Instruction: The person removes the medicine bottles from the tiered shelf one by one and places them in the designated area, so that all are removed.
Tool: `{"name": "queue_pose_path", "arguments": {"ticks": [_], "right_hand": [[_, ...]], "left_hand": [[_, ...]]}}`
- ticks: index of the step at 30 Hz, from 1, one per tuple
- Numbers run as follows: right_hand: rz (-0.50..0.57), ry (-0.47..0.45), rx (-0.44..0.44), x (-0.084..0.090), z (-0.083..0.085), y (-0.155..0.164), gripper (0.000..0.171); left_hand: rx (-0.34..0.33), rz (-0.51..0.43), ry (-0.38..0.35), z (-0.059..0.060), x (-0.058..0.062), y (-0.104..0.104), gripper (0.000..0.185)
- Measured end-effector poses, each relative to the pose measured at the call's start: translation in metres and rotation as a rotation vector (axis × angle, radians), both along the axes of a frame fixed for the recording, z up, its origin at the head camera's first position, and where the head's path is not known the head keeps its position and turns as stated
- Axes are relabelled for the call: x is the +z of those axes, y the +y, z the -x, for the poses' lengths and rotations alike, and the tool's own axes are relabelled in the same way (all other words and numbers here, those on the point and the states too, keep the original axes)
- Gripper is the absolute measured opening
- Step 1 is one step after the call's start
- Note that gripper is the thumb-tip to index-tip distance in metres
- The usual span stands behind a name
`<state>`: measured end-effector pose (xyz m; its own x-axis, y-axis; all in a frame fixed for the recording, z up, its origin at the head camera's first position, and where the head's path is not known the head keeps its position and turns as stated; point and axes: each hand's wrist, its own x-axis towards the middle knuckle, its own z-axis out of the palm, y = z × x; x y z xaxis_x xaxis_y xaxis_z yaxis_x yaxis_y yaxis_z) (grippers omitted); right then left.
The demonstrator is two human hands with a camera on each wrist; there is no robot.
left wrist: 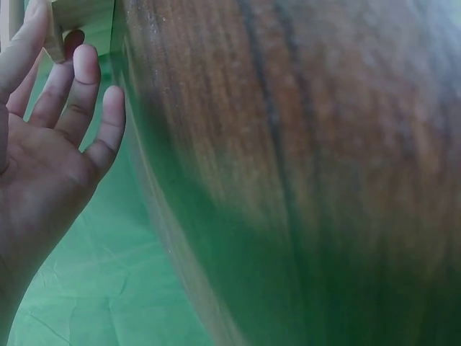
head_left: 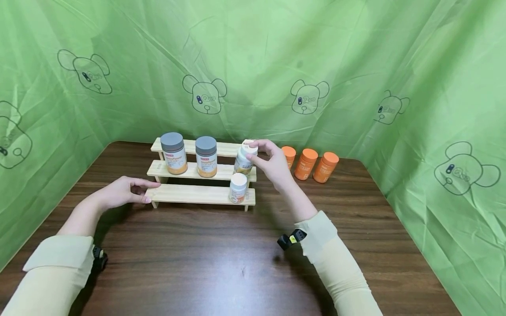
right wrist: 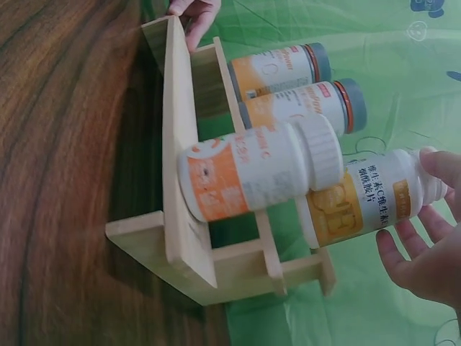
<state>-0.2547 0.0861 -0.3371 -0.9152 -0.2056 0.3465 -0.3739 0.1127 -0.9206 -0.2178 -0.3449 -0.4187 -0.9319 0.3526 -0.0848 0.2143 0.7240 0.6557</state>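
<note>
On the middle step of the three-tier pale wooden rack (head_left: 197, 194), the right hand (head_left: 272, 166) pinches the cap of a white-capped plastic bottle with an orange label (head_left: 243, 159), fingers curled round its top. Light, rigid and smooth, it probably handles best gripped at the ribbed cap. The left hand (head_left: 120, 192), fingers straight, touches the rack's lowest step, near two grey-lidded jars (head_left: 189, 154).

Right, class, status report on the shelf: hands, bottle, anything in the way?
Left hand open, steadying wooden rack. Right hand grips white-capped bottle by its cap at middle step. Small white bottle stands just below.
</note>
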Motion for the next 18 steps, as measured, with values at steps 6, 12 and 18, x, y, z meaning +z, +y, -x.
{"name": "queue_pose_path", "arguments": {"ticks": [6,12,18], "right_hand": [[-0.050,0.015,-0.018,0.024,-0.017,0.010,0.030],[-0.025,0.035,-0.014,0.025,-0.017,0.024,0.027],[0.013,0.033,-0.011,0.012,-0.007,0.041,0.028]], "left_hand": [[0.013,0.016,-0.005,0.001,0.001,0.000,0.055],[0.011,0.025,0.008,0.000,0.001,0.001,0.055],[-0.002,0.038,0.033,0.000,0.001,0.002,0.053]]}}
